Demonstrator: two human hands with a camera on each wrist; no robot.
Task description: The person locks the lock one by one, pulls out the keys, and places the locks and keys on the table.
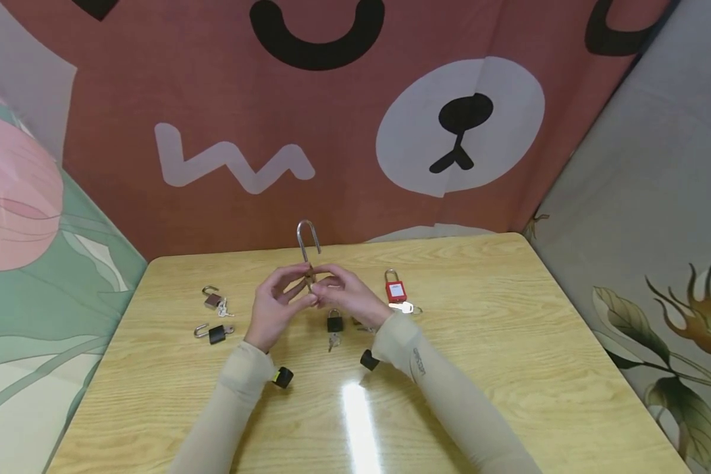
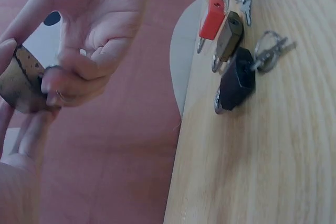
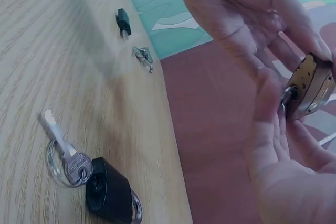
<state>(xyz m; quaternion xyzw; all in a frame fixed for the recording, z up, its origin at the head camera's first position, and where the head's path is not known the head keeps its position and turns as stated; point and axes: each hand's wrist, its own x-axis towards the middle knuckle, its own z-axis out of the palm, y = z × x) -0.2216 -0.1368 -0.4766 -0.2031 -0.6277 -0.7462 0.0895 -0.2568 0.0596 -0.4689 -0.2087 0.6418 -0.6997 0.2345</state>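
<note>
A brass-coloured padlock (image 3: 311, 88) with a dark rim is held up above the table. Its long steel shackle (image 1: 300, 238) points upward, one leg free of the body. My left hand (image 1: 274, 306) grips the padlock's body, the thumb on one side and fingers on the other. At the underside, my right hand (image 1: 348, 296) pinches a small metal key or ring (image 3: 286, 96) at the keyhole; the fingers cover most of it. In the left wrist view, the padlock body (image 2: 20, 82) sits between both hands.
On the table behind and beside my hands lie a red padlock (image 1: 395, 291), a black padlock (image 1: 334, 324) with keys, a brown padlock (image 2: 229, 38), and at left an opened brown padlock (image 1: 212, 301) and an opened black padlock (image 1: 217, 334). A patterned cloth hangs behind.
</note>
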